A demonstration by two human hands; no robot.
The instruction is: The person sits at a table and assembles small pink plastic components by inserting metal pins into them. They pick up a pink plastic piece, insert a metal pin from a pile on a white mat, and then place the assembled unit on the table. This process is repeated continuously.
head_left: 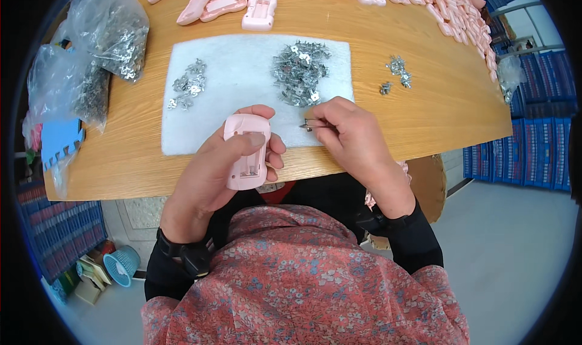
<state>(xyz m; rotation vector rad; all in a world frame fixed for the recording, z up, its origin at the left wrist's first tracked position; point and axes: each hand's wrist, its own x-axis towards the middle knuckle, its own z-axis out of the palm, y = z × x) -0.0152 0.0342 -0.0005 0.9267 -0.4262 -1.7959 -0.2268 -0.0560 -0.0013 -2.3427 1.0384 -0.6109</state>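
My left hand is wrapped round a pink plastic casing, its thumb lying over the open battery compartment. Metal shows at the compartment's near end. To the right, my right hand pinches a small metal piece between thumb and fingertips, apart from the casing; its exact shape is too small to make out. Under and beyond both hands lies a white padded mat. On it are a large heap of metal contact pieces and a smaller pile of metal clips to the left.
Many pink casings spread along the far side and right of the wooden table. A few metal pieces sit right of the mat. Plastic bags of metal parts stand at the left, near a blue foam piece.
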